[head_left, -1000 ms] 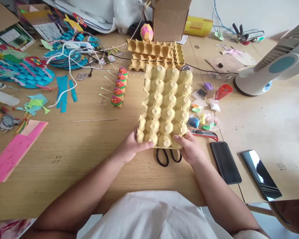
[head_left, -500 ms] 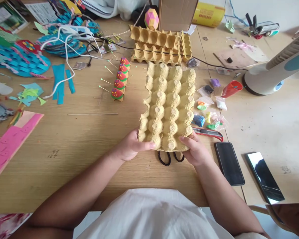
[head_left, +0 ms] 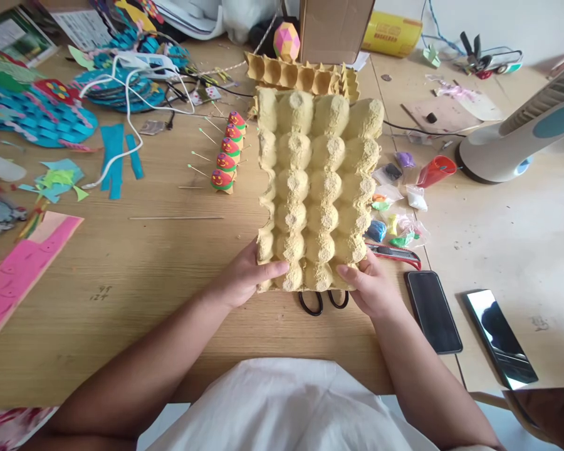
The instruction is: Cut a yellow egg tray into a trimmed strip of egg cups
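A yellow pulp egg tray [head_left: 314,194] is held up over the table, bumpy underside toward me and far edge tilted up. My left hand [head_left: 247,275] grips its near left corner, thumb on top. At the near right corner, my right hand [head_left: 369,282] holds it the same way. Fingers beneath the tray are hidden. Black scissor handles [head_left: 311,304] stick out below its near edge; the blades are covered. To the left stands a caterpillar [head_left: 225,161] of painted egg cups, red with green bands and smiling faces, with green-tipped sticks poking out.
Cut egg-tray strips [head_left: 294,74] lie behind. On the right are clay packets [head_left: 376,230], a red cup [head_left: 437,170], a box cutter [head_left: 395,254], two phones [head_left: 433,311] and a white appliance [head_left: 502,153]. Blue woven paper crafts [head_left: 51,119], a white cable [head_left: 128,113] and a thin stick [head_left: 176,218] lie left.
The egg tray's far edge has tilted up toward me, so it looks larger and hides more of the strips behind. Both hands keep their hold at the near corners.
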### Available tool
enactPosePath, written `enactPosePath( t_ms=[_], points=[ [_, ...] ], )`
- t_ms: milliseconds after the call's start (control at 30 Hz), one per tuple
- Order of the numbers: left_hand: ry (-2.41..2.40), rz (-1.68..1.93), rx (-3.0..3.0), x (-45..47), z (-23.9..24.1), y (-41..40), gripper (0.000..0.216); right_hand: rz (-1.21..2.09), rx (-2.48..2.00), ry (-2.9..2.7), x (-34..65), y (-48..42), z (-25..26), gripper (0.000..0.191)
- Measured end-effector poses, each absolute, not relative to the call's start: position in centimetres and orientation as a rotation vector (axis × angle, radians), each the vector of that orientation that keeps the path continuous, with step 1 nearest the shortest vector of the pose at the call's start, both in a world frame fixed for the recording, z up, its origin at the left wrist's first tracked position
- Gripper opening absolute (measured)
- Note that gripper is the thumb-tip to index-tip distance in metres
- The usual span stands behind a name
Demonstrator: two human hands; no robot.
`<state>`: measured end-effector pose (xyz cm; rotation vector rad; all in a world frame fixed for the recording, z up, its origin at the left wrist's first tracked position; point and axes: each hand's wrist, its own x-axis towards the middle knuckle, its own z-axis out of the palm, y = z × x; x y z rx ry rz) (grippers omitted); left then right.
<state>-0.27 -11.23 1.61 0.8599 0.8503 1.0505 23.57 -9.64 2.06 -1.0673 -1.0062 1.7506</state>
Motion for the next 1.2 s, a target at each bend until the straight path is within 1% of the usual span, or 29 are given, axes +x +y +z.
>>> enactPosePath(
  t_ms=[100,200,300,433,600,900,1200],
  points=[
    [0.927,1.094,0.770,-0.2,1.8,-11.3,0.051,1.769,-1.071,-1.091,23.7,-9.8,1.9,0.059],
    [0.960,1.091,0.753,-0.2,1.9,-11.5,0.051,1.780,-1.060,-1.143,24.2,-9.8,1.8,0.054],
    [0.949,1.059,0.813,-0.1,2.0,-11.6,0.054,1.773,-1.068,-1.162,24.8,-9.6,1.9,0.050],
    [0.962,1.066,0.930,0.1,2.1,-11.7,0.059,1.793,-1.100,-1.152,24.9,-9.5,2.2,0.055],
    [1.060,1.052,1.043,0.2,2.0,-11.7,0.059,1.818,-1.085,-1.157,24.8,-9.5,2.7,0.049],
    [0.996,1.007,0.979,0.2,1.8,-11.9,0.054,2.065,-1.026,-1.171,25.8,-9.4,3.2,0.068],
    [0.994,1.039,0.987,0.4,2.2,-11.9,0.055,2.055,-1.095,-1.085,24.5,-9.9,3.3,0.058]
  ],
)
